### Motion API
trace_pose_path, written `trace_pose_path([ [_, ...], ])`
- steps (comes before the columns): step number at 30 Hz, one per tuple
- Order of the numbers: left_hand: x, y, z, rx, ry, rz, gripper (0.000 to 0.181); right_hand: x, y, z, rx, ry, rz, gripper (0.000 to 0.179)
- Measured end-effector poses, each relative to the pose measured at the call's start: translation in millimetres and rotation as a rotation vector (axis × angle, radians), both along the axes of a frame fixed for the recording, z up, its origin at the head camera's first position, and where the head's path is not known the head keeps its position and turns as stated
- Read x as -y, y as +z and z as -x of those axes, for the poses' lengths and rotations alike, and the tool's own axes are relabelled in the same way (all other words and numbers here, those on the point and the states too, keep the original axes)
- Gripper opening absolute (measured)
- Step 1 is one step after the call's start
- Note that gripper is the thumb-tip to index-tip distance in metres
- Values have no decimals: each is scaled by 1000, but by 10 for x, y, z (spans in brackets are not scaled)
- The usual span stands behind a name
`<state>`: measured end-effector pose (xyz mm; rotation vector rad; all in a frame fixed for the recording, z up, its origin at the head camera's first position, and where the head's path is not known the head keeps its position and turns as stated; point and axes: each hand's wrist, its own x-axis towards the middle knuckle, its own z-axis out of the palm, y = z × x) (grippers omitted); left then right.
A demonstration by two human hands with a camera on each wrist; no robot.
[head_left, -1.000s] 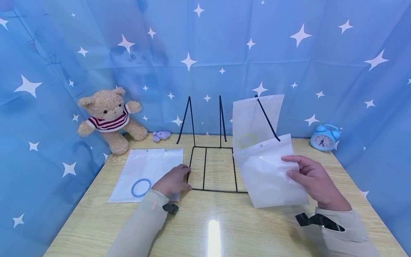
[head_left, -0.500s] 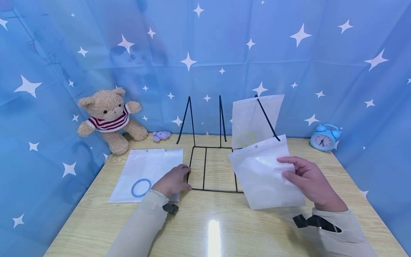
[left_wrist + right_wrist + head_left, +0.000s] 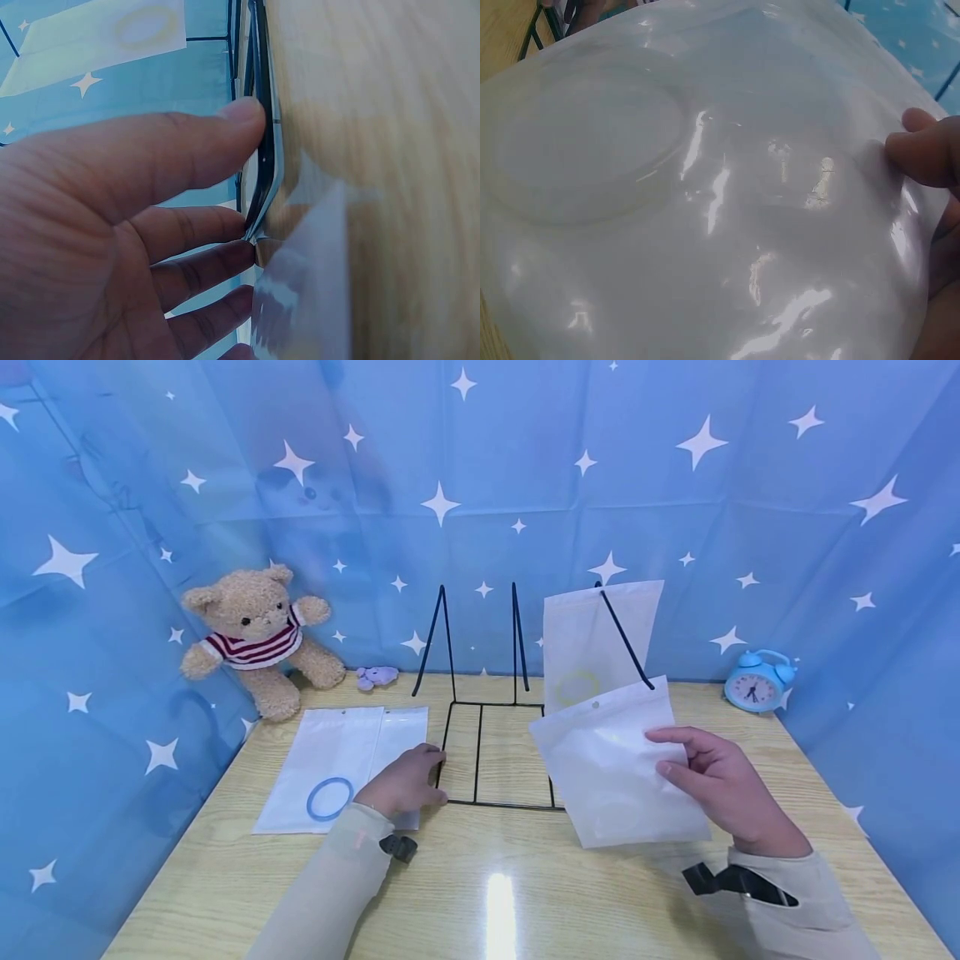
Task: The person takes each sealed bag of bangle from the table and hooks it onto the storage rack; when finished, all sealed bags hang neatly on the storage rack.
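My right hand (image 3: 720,785) pinches the right edge of a white zip bag (image 3: 611,768) with a hang hole near its top, in front of the rack's right hook. A pale ring (image 3: 592,221) shows faintly through this bag in the right wrist view. Behind it, another white bag (image 3: 585,627) with a yellow ring (image 3: 577,687) hangs on the black wire rack (image 3: 477,752). The rack's left front side is held by my left hand (image 3: 405,781). In the left wrist view the thumb (image 3: 244,120) lies on the black wire, fingertips opposite.
White zip bags (image 3: 337,739) lie left of the rack, partly under my left hand, with a blue ring (image 3: 330,799) on or in one. A teddy bear (image 3: 258,635), a small purple toy (image 3: 377,677) and a blue alarm clock (image 3: 757,683) stand along the starry curtain (image 3: 480,460).
My right hand and its bag have shifted a little to the left, and the bag's top has moved left relative to the hook's tip. The left hand has stayed put.
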<state>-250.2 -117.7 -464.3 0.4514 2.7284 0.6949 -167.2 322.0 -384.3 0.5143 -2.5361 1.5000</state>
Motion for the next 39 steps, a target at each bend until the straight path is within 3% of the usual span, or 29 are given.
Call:
trace_pose_path([
  [18,-4,23,-5,11,9,-4,73,167,19,-85,-68,-11,19,29],
  [28,-13,53,-19,16,13,-10,74,265,-15,-78,-132,30,63,25],
  [39,-18,55,-27,21,16,-15,74,305,3,-108,-58,94,22,33],
])
